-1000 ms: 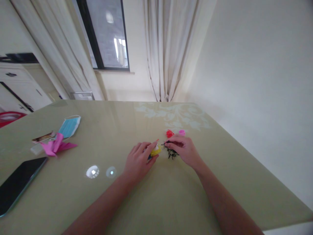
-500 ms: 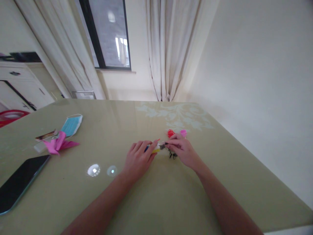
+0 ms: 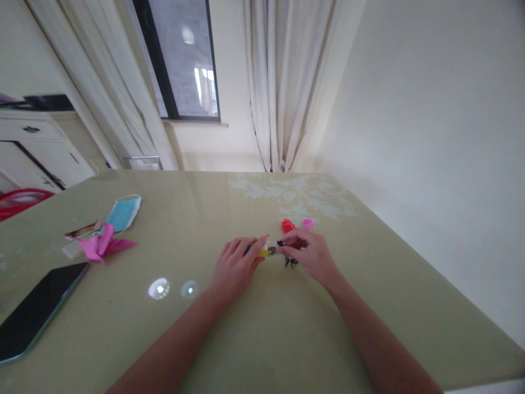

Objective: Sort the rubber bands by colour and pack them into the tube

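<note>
My left hand lies on its side on the table, fingers wrapped round a small clear container with yellow and dark blue showing in it. Black bits show at the container's right end. There, my right hand pinches a small black strand-like piece between thumb and fingertips. Below the right fingers lies a little pile of black loops or strands, partly hidden by the hand. Just beyond the right hand are a red bundle of thin strands and a small pink round cap-like piece.
Left on the glossy table lie a dark phone, a pink folded paper bird, a blue face mask, a brown patterned strip and a small translucent piece. A white wall runs along the right.
The black pile under my right hand looks smaller, and black bits now show in the container's right end. The container has turned slightly in my left hand. The view has shifted a little.
</note>
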Demonstrator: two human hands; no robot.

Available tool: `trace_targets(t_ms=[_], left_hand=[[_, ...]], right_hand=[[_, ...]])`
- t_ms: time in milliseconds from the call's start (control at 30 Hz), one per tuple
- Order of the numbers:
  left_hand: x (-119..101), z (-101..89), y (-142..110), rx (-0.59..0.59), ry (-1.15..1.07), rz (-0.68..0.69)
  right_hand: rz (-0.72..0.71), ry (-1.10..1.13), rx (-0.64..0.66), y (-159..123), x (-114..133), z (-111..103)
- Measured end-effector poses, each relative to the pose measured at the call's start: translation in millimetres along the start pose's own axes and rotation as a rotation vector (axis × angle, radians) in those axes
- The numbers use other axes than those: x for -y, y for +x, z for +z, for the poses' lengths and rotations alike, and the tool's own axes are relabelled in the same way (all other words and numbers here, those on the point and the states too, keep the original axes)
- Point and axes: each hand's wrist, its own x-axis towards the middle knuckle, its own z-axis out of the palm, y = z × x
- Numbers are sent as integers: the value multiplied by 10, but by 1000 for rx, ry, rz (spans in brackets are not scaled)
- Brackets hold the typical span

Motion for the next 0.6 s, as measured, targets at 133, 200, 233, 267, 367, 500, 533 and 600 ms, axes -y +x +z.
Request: trace_targets(t_ms=[133, 200, 233, 267, 367, 500, 533, 600], left_hand=[[22, 21, -6, 9, 10, 0], [35, 28, -8, 2, 13, 4], [41, 33, -8, -4, 14, 4], [48, 37, -9, -11, 16, 1], [67, 49, -12, -32, 21, -18], [79, 63, -17, -46, -28, -39], [79, 67, -16, -42, -61, -50], [80, 73, -12, -30, -165, -114]], right_hand=[[-78, -137, 28, -5, 40, 3], [-167, -237, 57, -1, 60, -8], [-205, -260, 67, 3, 66, -13], [-234, -262, 74, 7, 69, -19], [-267, -194, 91, 18, 62, -24], [-208, -48, 102, 25, 44, -17], [-169, 16, 98, 28, 39, -22], [-79, 153, 65, 40, 24, -55]])
